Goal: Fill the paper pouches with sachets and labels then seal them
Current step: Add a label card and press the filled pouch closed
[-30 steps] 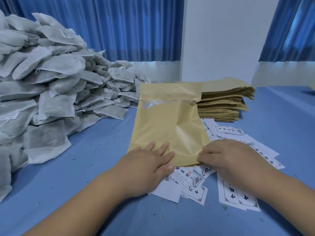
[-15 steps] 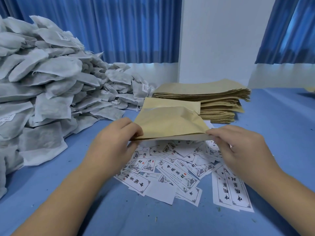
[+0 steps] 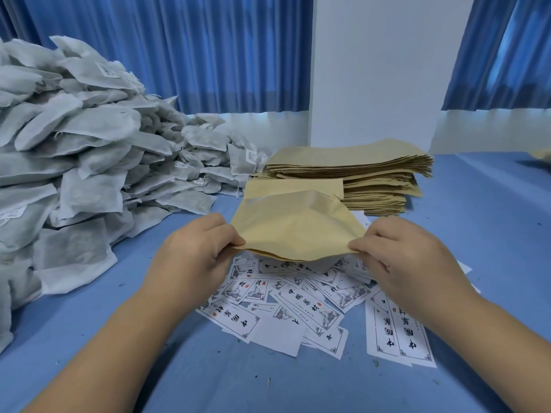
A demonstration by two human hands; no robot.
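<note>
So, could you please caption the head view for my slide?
Left hand and right hand hold a paper pouch over scattered labels.

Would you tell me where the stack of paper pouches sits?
In the head view, the stack sits right of centre, behind the held pouch, beside the sachet pile.

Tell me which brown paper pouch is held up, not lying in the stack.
The pouch pinched at its near corners by the left hand and right hand, above the labels; the others lie flat in the stack behind.
</note>
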